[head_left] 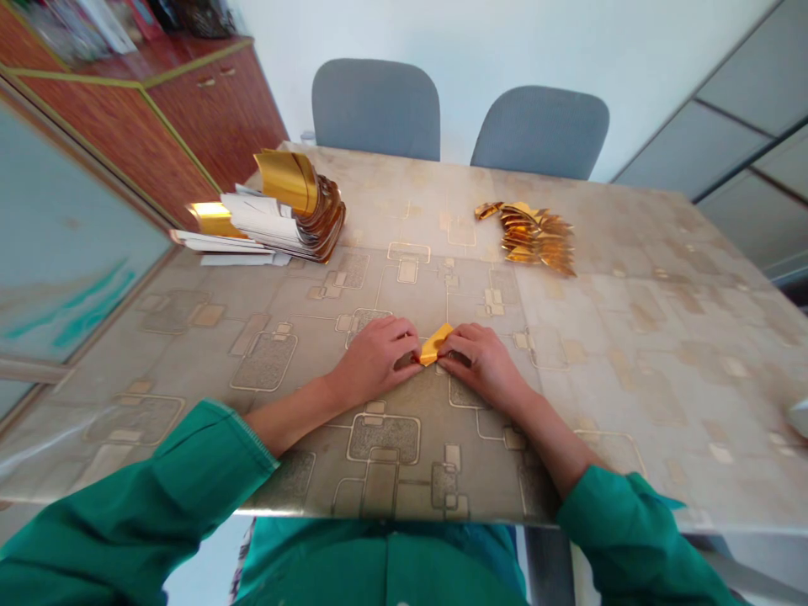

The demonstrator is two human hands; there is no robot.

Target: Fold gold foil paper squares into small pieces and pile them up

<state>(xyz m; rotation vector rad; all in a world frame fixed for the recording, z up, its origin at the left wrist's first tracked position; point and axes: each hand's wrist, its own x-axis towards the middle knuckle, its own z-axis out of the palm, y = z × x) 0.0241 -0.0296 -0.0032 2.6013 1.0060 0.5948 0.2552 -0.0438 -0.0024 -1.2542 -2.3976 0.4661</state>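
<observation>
A small folded piece of gold paper (434,343) is pinched between my two hands, low over the patterned tablecloth near the table's middle. My left hand (382,352) grips its left end with thumb and fingertips. On the other side, my right hand (480,357) pinches the right end, its fingers curled. Beyond my hands to the right lies a heap of folded gold paper pieces (536,236). To the far left rests a stack of gold and white paper sheets (278,215), bent and overlapping.
The table (631,337) has a shiny patterned cover. Two grey chairs (376,109) stand at its far side against a white wall. A wooden cabinet (215,109) is at the back left, and a white object (799,416) shows at the right edge.
</observation>
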